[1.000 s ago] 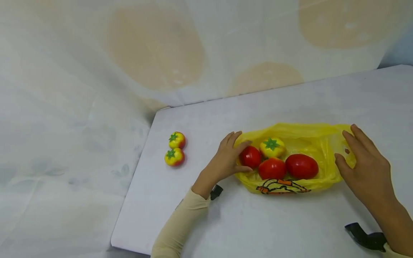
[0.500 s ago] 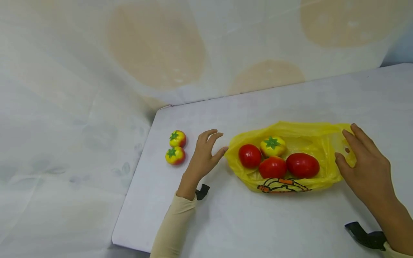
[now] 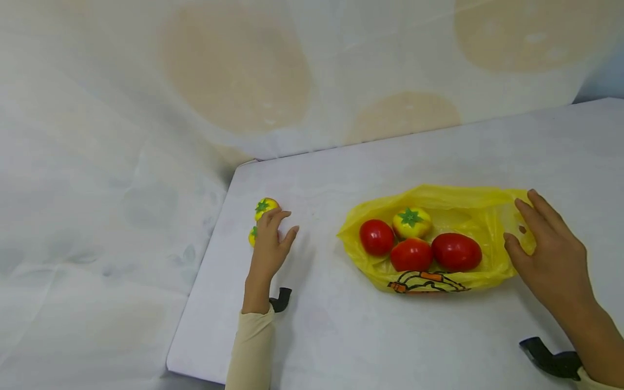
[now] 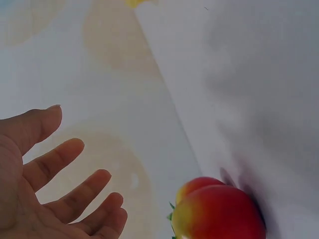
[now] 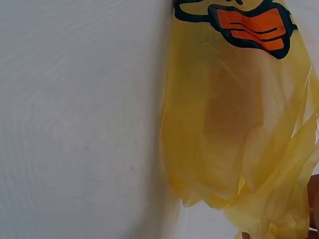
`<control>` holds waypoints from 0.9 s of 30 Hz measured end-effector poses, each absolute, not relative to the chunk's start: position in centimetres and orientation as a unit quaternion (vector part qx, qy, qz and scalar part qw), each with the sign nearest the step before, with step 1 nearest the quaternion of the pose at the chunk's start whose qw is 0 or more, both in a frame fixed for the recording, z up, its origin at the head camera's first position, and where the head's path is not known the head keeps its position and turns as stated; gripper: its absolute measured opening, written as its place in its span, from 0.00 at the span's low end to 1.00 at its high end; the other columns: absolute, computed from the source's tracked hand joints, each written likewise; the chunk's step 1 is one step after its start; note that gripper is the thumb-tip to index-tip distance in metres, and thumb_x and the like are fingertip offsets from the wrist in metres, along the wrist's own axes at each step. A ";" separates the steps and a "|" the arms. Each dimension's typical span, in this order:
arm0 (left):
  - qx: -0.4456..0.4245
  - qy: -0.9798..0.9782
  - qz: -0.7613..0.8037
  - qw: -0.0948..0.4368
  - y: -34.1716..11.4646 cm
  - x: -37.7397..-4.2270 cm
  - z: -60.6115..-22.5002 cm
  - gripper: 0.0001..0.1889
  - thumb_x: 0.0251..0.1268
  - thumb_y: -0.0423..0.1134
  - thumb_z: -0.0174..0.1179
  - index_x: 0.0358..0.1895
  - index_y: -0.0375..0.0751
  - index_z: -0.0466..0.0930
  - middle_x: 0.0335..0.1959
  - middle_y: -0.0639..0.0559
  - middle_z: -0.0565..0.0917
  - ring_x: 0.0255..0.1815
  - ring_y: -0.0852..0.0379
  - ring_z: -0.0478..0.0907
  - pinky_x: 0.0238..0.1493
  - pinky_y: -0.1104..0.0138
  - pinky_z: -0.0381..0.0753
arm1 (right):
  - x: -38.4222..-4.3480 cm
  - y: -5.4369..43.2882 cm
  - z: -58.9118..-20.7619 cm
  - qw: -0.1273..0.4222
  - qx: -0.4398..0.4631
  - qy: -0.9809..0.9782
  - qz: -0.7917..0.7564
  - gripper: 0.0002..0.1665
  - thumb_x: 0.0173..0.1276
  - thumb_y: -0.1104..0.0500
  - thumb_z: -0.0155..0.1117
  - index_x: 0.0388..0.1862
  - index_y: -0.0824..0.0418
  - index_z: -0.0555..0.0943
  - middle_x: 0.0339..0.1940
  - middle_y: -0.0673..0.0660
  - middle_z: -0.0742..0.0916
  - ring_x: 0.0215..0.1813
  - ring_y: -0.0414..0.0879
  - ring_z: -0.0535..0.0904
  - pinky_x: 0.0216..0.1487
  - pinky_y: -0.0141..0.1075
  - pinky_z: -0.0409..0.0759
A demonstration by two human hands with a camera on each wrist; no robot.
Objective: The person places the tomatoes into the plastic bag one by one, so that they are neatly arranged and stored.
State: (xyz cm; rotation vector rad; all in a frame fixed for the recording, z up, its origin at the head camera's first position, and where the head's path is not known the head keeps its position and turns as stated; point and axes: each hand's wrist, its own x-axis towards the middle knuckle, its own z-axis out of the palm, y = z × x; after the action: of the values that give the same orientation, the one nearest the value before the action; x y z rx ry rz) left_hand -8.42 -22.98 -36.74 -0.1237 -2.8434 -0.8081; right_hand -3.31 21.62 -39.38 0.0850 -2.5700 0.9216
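My left hand (image 3: 268,246), fingers spread and slightly bent, is over two small yellow-and-red fruits with green leaf tops and partly hides them in the head view. The far fruit (image 3: 266,206) shows its top; of the near fruit (image 3: 252,236) only an edge shows. In the left wrist view the palm is bare and a red-yellow fruit (image 4: 219,214) lies beside the fingers. My right hand (image 3: 553,252) holds the right end of a yellow plastic bag (image 3: 468,195), bunched at the fingers in the right wrist view.
Inside the bag's open mouth lie a yellow fruit (image 3: 412,222) with a green star top, an oval dark-red fruit (image 3: 456,252) and two round red fruits, one red fruit (image 3: 377,237) at the left. A white table (image 3: 341,336) meets a patterned cloth backdrop (image 3: 122,162).
My left hand has let go of the bag's left rim and moved left to the two fruits. The bag's left end has spread outward. My right hand stays at the bag's right end.
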 end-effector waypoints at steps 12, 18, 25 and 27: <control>0.094 -0.950 -0.281 0.093 -26.2 -7.7 -37.8 0.23 0.65 0.42 0.64 0.62 0.41 0.73 0.70 0.39 0.60 0.72 0.38 0.53 0.69 0.43 0.65 | -3.4 21.6 -39.3 0.185 0.017 -0.924 0.333 0.41 0.59 0.74 0.65 0.72 0.71 0.63 0.77 0.67 0.63 0.76 0.63 0.58 0.65 0.61 0.61; 0.129 -0.946 -0.286 0.074 -27.2 -7.6 -38.7 0.29 0.63 0.45 0.66 0.65 0.42 0.69 0.72 0.38 0.55 0.74 0.38 0.48 0.69 0.41 0.65 | -3.4 21.5 -39.3 0.177 0.017 -0.926 0.334 0.41 0.60 0.73 0.64 0.73 0.70 0.62 0.78 0.66 0.61 0.77 0.62 0.57 0.66 0.61 0.60; 0.144 -0.948 -0.283 0.034 -27.7 -7.8 -39.2 0.36 0.62 0.48 0.67 0.70 0.44 0.62 0.73 0.36 0.51 0.74 0.35 0.48 0.68 0.38 0.63 | -3.3 21.5 -39.3 0.177 0.015 -0.927 0.331 0.41 0.61 0.73 0.64 0.73 0.71 0.62 0.78 0.66 0.61 0.77 0.63 0.57 0.66 0.62 0.60; 0.148 -0.948 -0.279 0.023 -27.8 -7.9 -39.4 0.37 0.62 0.47 0.67 0.71 0.45 0.60 0.74 0.36 0.50 0.74 0.35 0.48 0.69 0.39 0.63 | -3.3 21.5 -39.4 0.178 0.015 -0.927 0.331 0.41 0.61 0.74 0.64 0.73 0.71 0.62 0.78 0.66 0.61 0.77 0.63 0.57 0.66 0.62 0.60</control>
State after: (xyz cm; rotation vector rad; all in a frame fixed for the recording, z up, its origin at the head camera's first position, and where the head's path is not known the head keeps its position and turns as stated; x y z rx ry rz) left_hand -7.91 -27.82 -39.36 0.4586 -2.9364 -0.8646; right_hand -3.28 21.55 -39.35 0.0420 -2.6220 0.9356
